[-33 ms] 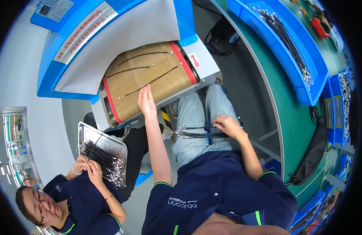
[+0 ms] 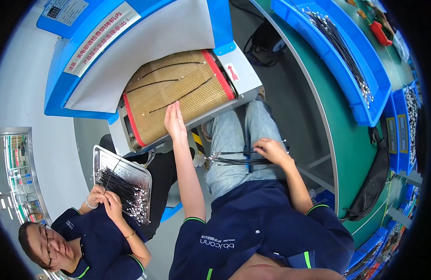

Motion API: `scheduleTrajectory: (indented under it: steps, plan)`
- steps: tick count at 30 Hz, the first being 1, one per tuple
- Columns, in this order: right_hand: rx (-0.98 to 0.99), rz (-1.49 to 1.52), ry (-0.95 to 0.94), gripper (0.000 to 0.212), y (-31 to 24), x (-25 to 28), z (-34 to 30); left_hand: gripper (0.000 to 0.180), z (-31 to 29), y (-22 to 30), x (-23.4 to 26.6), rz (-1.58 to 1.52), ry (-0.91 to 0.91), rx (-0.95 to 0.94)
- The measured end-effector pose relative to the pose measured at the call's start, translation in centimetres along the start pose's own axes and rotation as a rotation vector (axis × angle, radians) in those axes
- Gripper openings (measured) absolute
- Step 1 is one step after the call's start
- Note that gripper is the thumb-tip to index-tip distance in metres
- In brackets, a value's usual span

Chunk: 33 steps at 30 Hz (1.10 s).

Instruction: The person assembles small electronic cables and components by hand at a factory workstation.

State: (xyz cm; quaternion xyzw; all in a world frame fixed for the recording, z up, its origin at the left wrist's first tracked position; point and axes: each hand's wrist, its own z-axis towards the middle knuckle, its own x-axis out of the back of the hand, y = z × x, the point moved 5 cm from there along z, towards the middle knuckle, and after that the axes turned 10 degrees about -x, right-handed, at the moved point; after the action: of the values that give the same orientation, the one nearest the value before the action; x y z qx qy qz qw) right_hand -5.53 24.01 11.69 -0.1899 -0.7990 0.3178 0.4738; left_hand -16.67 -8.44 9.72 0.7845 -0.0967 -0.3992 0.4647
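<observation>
My left hand (image 2: 175, 122) reaches up to the near edge of a tan mesh conveyor belt (image 2: 196, 100) with red borders. Its fingers are stretched out and hold nothing; the fingertips are right by a thin black cable (image 2: 189, 91) lying across the belt. Two more black cables, an upper one (image 2: 171, 65) and a shorter one (image 2: 152, 84), lie farther up the mesh. Over my thighs, my right hand (image 2: 270, 150) is closed on black cables (image 2: 229, 152) with silvery ends. More cables (image 2: 238, 162) rest on my lap beneath it.
A blue machine housing (image 2: 220, 23) with a pale curtain (image 2: 145, 51) stands over the belt. At left a co-worker handles a cable above a metal tray (image 2: 147, 186) of cables. On the right a green table (image 2: 313, 88) carries a blue bin (image 2: 381, 88) of cables and a black pouch (image 2: 371, 186).
The cable by my left fingertips has shifted very slightly up the belt. Both my hands look still.
</observation>
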Motion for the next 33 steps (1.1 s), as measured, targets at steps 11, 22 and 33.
scheduleTrajectory:
  steps: [11,22,33]
  plan:
    - [0.006,-0.069,-0.129,0.019,1.9,-7.5,4.7,0.025,-4.3,-3.7,5.6,0.389,-0.332,0.151]
    - [0.001,0.110,-0.220,0.018,5.9,-7.3,5.8,0.024,-11.0,-9.9,10.6,1.197,-0.940,-0.108]
    - [0.024,0.155,-0.041,0.020,9.1,-6.4,4.1,0.019,-13.0,-12.5,11.5,1.147,-1.065,-0.140]
